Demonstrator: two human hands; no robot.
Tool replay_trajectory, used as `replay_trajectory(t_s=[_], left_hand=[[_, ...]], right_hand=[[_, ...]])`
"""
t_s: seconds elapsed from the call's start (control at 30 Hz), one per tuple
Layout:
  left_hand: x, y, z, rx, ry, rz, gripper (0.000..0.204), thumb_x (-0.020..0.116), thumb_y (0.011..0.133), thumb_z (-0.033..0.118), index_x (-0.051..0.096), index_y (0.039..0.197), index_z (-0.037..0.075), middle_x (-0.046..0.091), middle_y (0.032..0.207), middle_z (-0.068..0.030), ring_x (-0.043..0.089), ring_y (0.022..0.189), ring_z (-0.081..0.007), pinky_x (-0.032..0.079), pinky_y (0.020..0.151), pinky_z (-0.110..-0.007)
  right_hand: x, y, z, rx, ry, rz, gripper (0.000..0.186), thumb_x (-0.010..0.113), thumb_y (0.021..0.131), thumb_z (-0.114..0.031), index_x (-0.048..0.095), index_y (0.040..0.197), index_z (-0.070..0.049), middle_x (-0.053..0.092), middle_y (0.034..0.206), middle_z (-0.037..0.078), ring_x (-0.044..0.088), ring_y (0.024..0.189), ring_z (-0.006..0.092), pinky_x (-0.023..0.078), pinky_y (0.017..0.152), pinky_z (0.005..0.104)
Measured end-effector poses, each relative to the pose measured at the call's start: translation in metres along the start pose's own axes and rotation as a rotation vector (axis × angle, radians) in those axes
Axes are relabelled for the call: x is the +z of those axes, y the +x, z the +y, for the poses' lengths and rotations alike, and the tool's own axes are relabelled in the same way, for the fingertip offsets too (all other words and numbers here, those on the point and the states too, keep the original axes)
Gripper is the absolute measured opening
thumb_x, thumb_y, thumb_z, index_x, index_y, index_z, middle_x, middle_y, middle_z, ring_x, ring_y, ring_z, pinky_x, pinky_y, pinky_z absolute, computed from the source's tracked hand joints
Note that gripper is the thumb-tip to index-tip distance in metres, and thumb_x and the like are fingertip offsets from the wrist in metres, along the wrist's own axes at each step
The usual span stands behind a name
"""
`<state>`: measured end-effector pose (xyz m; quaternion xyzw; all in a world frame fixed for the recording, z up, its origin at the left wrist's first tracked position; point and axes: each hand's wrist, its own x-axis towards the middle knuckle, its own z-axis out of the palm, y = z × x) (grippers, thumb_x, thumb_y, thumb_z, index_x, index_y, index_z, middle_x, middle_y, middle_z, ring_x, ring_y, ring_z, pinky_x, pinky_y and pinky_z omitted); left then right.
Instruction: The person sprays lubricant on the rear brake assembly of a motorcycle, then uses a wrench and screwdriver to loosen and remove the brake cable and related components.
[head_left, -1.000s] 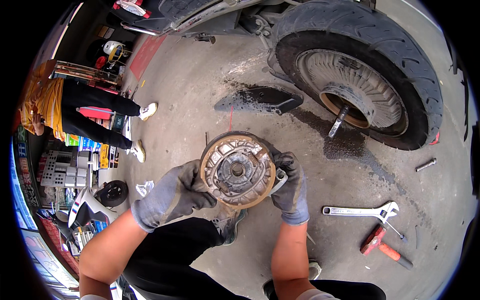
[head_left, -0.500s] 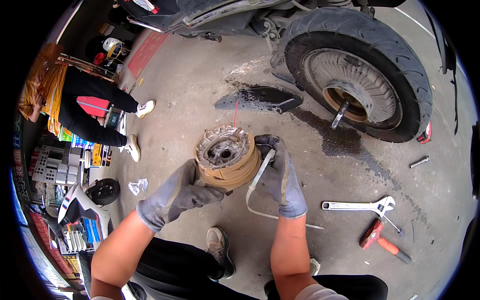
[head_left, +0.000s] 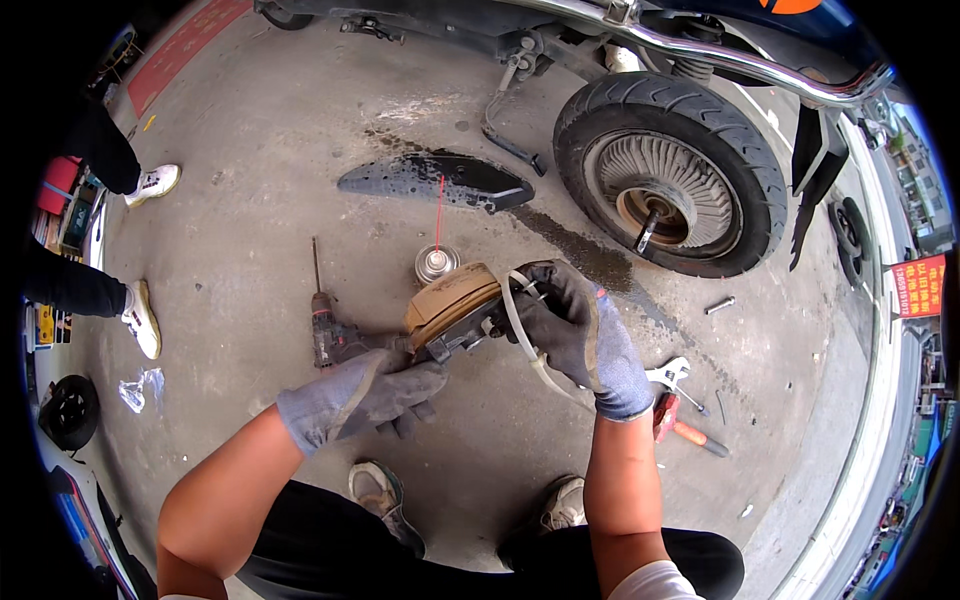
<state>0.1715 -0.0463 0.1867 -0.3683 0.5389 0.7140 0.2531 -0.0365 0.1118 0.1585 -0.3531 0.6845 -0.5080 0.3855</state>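
Observation:
A drum brake plate (head_left: 463, 332) with brown curved shoes (head_left: 452, 302) is held tilted above the ground between my gloved hands. My right hand (head_left: 570, 320) is closed at its right edge, with a whitish flexible strap (head_left: 524, 340) looping down beside the fingers. My left hand (head_left: 375, 392) grips its lower left edge; some of those fingers are hidden. Just behind the plate stands a spray can (head_left: 437, 262) with a thin red straw. To the left, a power drill (head_left: 322, 330) with a long bit lies on the ground.
A scooter's rear wheel (head_left: 690, 190) with an exposed axle stands at the far right. Before it lie a dark plastic panel (head_left: 440, 183) and a wet stain. A bolt (head_left: 720, 305), adjustable wrench (head_left: 672, 372) and hammer (head_left: 690, 428) lie right. Another person's shoes (head_left: 143, 318) are left.
The brake plate has been tipped from facing up to edge-on, its brown side toward the top. The view has shifted, showing the drill and the spray can.

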Motion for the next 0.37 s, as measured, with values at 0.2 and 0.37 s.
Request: replay_trajectory(t_s=[0.2,0.37], left_hand=[[-0.006,-0.013,-0.001,0.439,0.949,0.312,0.037,0.065,0.093,0.037,0.068,0.087,0.001,0.068,0.085,-0.0195,0.063,0.071,-0.0326,0.051,0.068,-0.04],[-0.004,-0.016,0.014,0.568,0.114,0.156,0.024,0.064,0.098,0.031,0.068,0.106,0.008,0.075,0.094,-0.0093,0.063,0.072,-0.0221,0.048,0.066,-0.037]], right_hand=[[0.002,0.008,-0.085,-0.054,-0.625,-0.209,0.02,0.067,0.092,-0.017,0.068,0.108,-0.005,0.068,0.079,0.01,0.061,0.067,0.0164,0.05,0.064,0.0312],[0.032,-0.015,-0.076,-0.106,-0.552,-0.068,0.025,0.07,0.091,-0.024,0.069,0.108,-0.007,0.07,0.083,0.016,0.068,0.069,0.0224,0.054,0.065,0.0346]])
